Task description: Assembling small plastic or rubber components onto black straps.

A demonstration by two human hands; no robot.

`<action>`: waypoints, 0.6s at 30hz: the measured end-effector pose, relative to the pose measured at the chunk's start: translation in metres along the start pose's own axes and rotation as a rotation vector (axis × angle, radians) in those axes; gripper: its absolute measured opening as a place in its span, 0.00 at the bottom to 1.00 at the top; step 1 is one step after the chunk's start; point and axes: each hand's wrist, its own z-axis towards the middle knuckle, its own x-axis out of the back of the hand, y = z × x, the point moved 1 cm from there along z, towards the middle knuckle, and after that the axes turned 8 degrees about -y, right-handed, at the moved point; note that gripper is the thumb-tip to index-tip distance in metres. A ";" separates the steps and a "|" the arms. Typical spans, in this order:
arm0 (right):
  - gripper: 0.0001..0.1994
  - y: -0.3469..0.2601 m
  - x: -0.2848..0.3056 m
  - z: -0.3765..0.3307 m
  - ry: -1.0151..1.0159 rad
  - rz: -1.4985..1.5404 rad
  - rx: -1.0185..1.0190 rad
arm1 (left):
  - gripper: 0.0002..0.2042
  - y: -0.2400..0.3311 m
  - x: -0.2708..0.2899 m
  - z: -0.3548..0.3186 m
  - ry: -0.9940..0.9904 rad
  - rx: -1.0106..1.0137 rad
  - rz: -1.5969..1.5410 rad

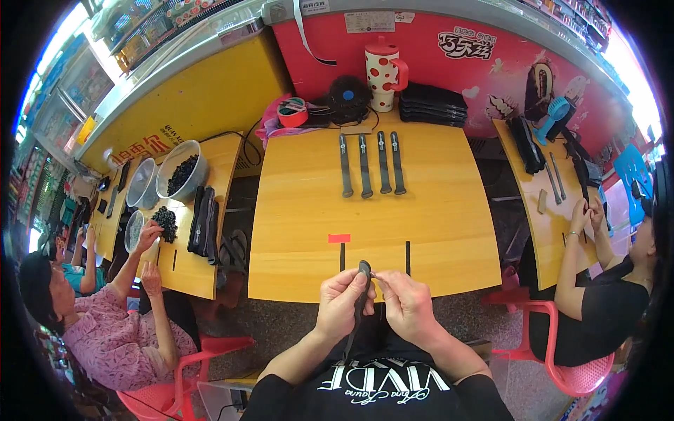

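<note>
My left hand [342, 302] and my right hand [405, 303] are together at the near edge of the wooden table [421, 231]. Both pinch the top end of a dark grey strap [362, 281], which hangs down between my forearms toward my lap. Further out on the table, several more grey straps [372, 163] lie side by side, pointing away from me. A small red tag [339, 238] and two short black marks [407, 257] sit near the table's front edge, just beyond my hands.
A spotted white-and-red mug [383, 74], red tape roll [293, 114] and stacked black pieces [433, 104] line the far edge. A person at the left table [189, 270] handles small black parts by bowls [181, 172]; another person's hands [586, 210] work at the right table.
</note>
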 end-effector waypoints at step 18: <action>0.05 0.008 0.015 0.009 -0.173 0.017 -0.081 | 0.05 0.005 -0.006 0.000 0.034 -0.620 1.328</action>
